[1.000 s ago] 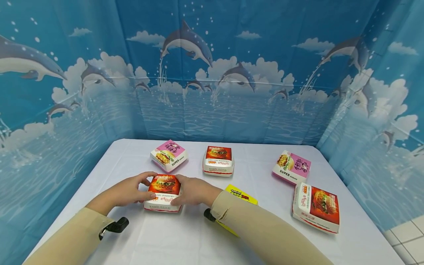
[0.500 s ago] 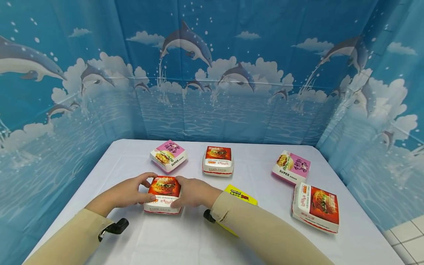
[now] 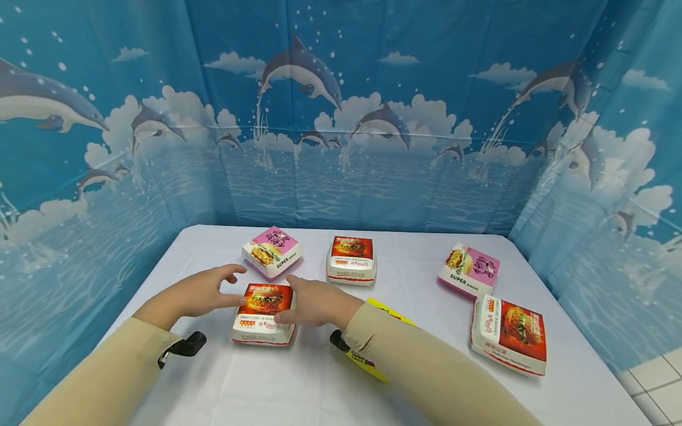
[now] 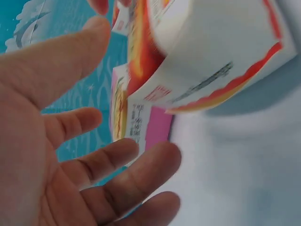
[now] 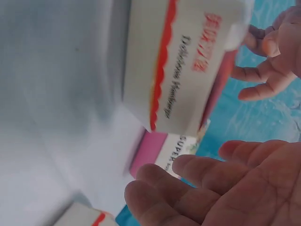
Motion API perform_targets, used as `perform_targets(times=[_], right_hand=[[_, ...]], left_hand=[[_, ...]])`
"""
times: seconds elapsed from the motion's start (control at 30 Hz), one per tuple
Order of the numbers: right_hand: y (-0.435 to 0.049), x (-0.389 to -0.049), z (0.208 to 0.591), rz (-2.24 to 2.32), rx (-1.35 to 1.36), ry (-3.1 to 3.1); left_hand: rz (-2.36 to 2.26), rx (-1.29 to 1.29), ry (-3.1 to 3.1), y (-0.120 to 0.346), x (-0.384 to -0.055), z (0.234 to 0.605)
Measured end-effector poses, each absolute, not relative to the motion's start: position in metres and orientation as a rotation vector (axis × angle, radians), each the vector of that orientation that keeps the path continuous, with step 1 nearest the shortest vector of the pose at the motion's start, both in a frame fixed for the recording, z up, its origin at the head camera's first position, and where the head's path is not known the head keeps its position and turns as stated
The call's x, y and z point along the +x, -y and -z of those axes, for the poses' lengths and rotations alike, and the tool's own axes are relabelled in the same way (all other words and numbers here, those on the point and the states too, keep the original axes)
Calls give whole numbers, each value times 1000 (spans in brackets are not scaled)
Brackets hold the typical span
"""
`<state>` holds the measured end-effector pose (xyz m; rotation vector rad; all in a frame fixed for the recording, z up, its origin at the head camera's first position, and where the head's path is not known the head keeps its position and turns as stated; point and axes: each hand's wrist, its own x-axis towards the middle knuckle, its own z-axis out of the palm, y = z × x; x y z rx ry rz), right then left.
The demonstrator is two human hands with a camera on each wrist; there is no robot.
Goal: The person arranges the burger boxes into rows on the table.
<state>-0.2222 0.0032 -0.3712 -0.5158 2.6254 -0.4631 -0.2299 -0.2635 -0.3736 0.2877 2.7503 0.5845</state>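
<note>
A red and white hamburger box (image 3: 263, 312) sits flat on the white table between both hands. My left hand (image 3: 201, 294) is spread at its left side, thumb tip close to the top edge. In the left wrist view, the left hand's fingers (image 4: 155, 165) are apart from the box's side wall (image 4: 221, 56). Opposite, my right hand (image 3: 319, 300) has its thumb over the box's front right corner. In the right wrist view, its straight fingers (image 5: 202, 174) lie beside the box wall (image 5: 183, 70). Neither hand grips anything.
Behind stand a pink burger box (image 3: 273, 252) and another red and white box (image 3: 351, 260). On the right are a second pink box (image 3: 470, 269) and a red hamburger box (image 3: 508, 334). The right sleeve (image 3: 421, 355) partly covers a yellow box (image 3: 367, 365).
Both hands have let go of the hamburger box, their fingers lifting and spreading away from its sides. Just before, the box shifted slightly toward the near edge.
</note>
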Motion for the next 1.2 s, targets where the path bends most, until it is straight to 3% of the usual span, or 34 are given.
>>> perform_targets(times=[0.27,0.73,1.2], right_hand=[[-8,-241,360,492,-468,-2728],[3,-279,372,567,-486,-2786],[23,-300,380,467,-505,-2847]], left_hand=[[-553,223,-2866,274,-262,367],[-591,154,-2880,265,-316,387],[-651,189,-2832,256,-335,400]])
